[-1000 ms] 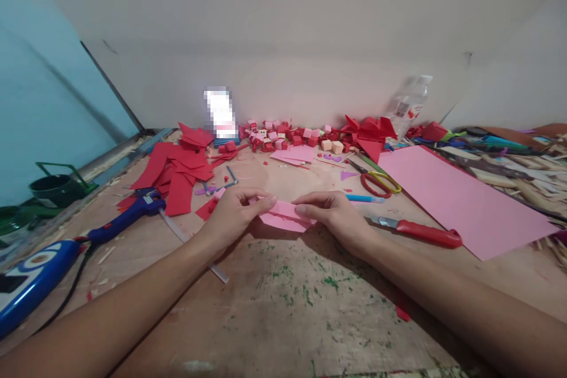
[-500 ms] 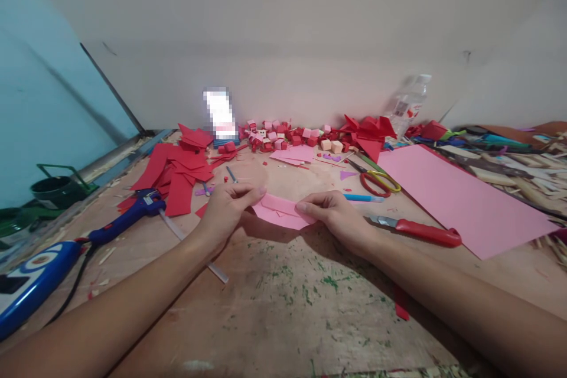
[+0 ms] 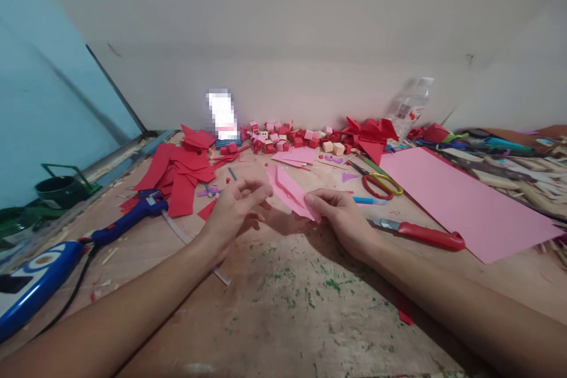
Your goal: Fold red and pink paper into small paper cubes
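1. Biggest thing here is the worn, pale brown wooden tabletop [image 3: 266,331], speckled with green marks in the middle.
2. Next is the large, flat, rectangular pink paper sheet [image 3: 465,204], lying off to the right.
3. Over on the left there's a messy heap of red paper strips [image 3: 181,171], overlapping at all angles.
4. The left hand [image 3: 237,207] is loosely open, fingers curled, with a gap between thumb and fingers. It's right beside the pink piece in the middle, but I can't tell if the thumb tip brushes its edge.
5. The right hand [image 3: 341,212] has a closed pinch on that piece's near right end. The red-handled metal-bladed knife [image 3: 429,236] lies just right of it.
6. The piece itself: a small, elongated, folded pink paper piece [image 3: 290,192], held over the middle of the table between the hands. It slants from far left to near right, kinda bowed, with a narrow flap folded along its length and standing slightly proud of the layer underneath. Edges look a bit uneven.
7. Smallest stuff: little red, pink and cream cubes [image 3: 314,142], clustered along the back by the wall [image 3: 283,41].
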Available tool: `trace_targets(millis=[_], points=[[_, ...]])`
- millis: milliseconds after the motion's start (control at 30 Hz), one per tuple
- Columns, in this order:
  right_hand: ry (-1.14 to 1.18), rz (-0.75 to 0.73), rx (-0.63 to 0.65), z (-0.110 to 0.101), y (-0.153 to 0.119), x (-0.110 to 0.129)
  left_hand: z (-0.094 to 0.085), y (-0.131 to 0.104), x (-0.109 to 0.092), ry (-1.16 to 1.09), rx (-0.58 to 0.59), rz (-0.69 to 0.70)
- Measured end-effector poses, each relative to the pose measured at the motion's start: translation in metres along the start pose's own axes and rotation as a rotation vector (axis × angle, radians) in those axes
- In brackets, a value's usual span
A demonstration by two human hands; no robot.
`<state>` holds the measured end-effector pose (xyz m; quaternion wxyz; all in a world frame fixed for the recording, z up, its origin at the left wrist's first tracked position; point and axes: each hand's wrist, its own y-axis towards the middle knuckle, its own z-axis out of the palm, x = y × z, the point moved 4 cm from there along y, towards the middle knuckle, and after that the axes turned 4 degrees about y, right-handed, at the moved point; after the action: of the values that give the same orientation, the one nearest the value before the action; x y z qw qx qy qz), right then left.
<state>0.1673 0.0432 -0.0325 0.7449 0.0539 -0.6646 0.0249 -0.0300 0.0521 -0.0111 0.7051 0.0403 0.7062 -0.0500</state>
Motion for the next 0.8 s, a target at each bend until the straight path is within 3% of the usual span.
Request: trace_targets(millis=[133,233,367,633,800], points=[[-0.027,-0.005,0.056,0.004,-0.001,0.0,0.009,-0.003,0.004,0.122,0.14,0.02],[-0.071,0.009,0.087,0.007,-0.002,0.0,0.01,-0.005,0.001,0.264,0.117,0.122],[-0.077,-0.1,0.001,0.008,-0.008,0.004,0.01,-0.007,-0.005,0.427,0.083,0.243],[-0.293,-0.298,0.071,0.027,-0.026,0.013,0.017,-0.018,-0.01,0.463,0.069,0.248],[-0.21,-0.241,0.005,0.021,-0.021,0.014,0.014,-0.016,-0.013,0.412,0.044,0.283]])
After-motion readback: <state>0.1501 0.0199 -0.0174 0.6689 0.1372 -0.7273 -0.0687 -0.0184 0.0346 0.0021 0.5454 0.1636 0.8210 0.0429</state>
